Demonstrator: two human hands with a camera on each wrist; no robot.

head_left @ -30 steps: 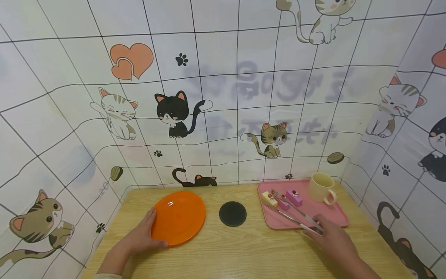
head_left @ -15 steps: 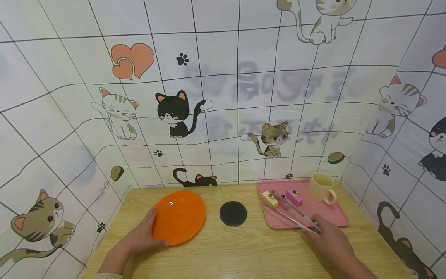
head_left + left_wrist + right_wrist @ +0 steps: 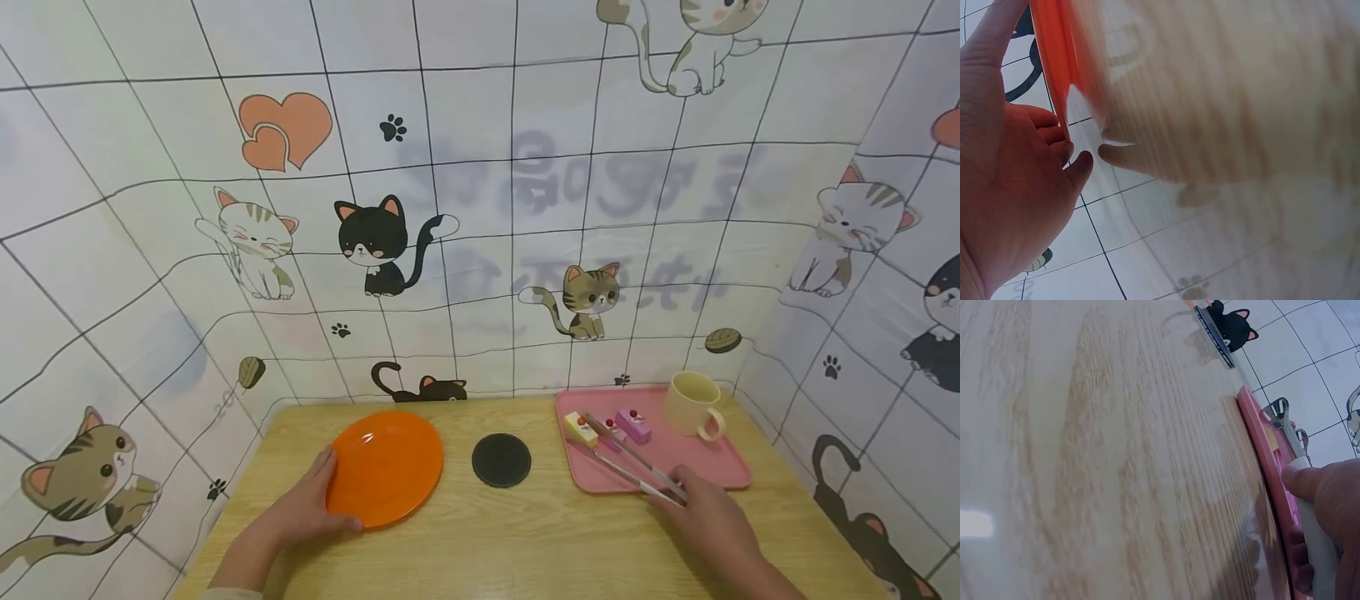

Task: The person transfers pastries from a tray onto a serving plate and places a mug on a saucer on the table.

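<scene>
Early stage, by looks. Your right hand clamped round tongs; tong arms apart, tips seemingly either side of yellow cake, contact unclear. Your left hand, thumb and fingers apart, touches rim of orange plate. Plate bare; yellow cake, two pink cakes all on pink tray. Likely left: squeezing tongs, lifting cake.

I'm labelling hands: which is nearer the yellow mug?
Right: the right hand is in front of the mug; the left hand is farther left, at the orange plate.
</scene>
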